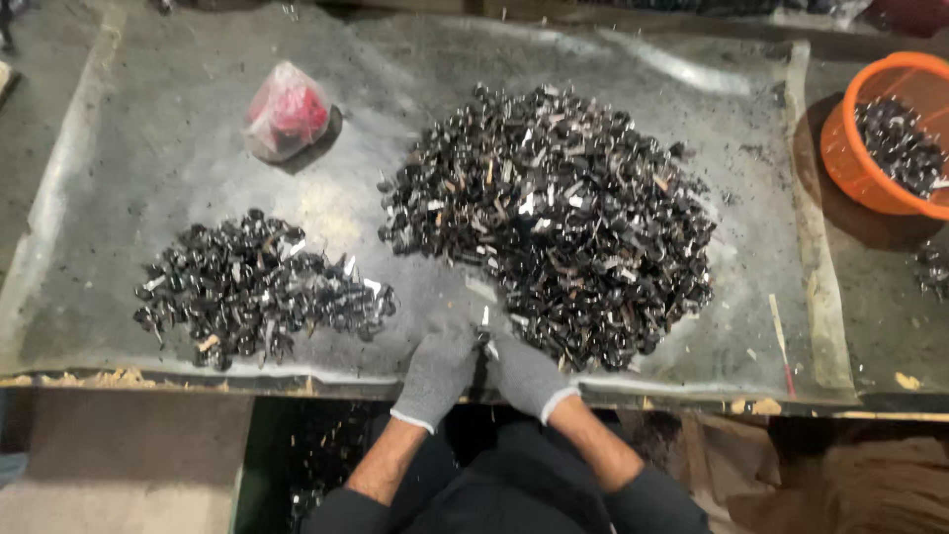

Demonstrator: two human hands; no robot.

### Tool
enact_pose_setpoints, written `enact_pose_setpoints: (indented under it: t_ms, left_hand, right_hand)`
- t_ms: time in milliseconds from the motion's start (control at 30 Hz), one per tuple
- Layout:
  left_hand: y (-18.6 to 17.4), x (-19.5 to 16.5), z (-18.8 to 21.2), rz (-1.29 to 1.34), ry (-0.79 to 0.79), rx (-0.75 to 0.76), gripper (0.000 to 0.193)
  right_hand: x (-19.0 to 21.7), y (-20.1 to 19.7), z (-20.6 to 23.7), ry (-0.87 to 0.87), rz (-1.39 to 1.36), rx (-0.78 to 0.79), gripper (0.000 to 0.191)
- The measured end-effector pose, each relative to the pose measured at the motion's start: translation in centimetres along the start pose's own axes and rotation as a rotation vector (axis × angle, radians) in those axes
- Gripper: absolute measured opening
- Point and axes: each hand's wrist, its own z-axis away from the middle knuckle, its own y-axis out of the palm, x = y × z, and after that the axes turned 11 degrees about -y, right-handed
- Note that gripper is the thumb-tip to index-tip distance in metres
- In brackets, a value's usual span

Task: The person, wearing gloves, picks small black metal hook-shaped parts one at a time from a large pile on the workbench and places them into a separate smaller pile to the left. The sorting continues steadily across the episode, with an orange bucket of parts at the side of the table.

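Both gloved hands, left hand [435, 371] and right hand [526, 374], met at the surface's near edge, fingers pinched together on one small metal clip [485, 341] beside the large clip heap [554, 218]. Working one piece at a time looked wisest.

My left hand [435, 371] and right hand [526, 374] are in grey knit cloth gloves, matt and slightly fuzzy, with a pale cuff edge. Between my fingertips sits a small metal part [484, 341], dark with a bright glint. The big heap [554, 222] and the smaller heap [259, 287] are the same blackish metal pieces, glossy in spots, with some shiny silvery strips mixed in. They lie on a dull grey sheet [178, 129], scuffed and dusty, probably sheet metal. The bag [287, 109] is thin clear plastic, crinkled, over something red. The orange basket [875, 119] is smooth plastic.
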Motion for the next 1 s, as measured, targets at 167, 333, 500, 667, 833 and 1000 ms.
enact_pose_setpoints:
  t_ms: [167, 333, 500, 667, 833, 1000]
  left_hand:
    - [0.2, -0.6, 0.7, 0.006, -0.014, -0.041, 0.037]
    - [0.5, -0.5, 1.0, 0.208, -0.164, -0.073, 0.041]
    - [0.4, -0.3, 1.3, 0.204, -0.037, -0.047, 0.039]
    - [0.2, -0.3, 1.6, 0.203, -0.287, 0.008, 0.039]
    - [0.6, -0.8, 2.3, -0.008, -0.107, -0.091, 0.021]
    - [0.4, -0.7, 2.2, 0.088, -0.227, -0.071, 0.015]
  right_hand:
    - [0.3, -0.2, -0.5, 0.053, 0.045, 0.055, 0.036]
    - [2.2, -0.1, 2.0, 0.107, 0.152, -0.067, 0.034]
    - [2.8, 1.1, 1.3, 0.053, 0.29, -0.105, 0.02]
    - [0.7, -0.7, 0.0, 0.06, -0.077, 0.016, 0.048]
    - [0.8, 0.3, 1.8, -0.018, 0.113, -0.035, 0.04]
    - [1.8, 0.7, 2.4, 0.036, 0.207, 0.001, 0.03]
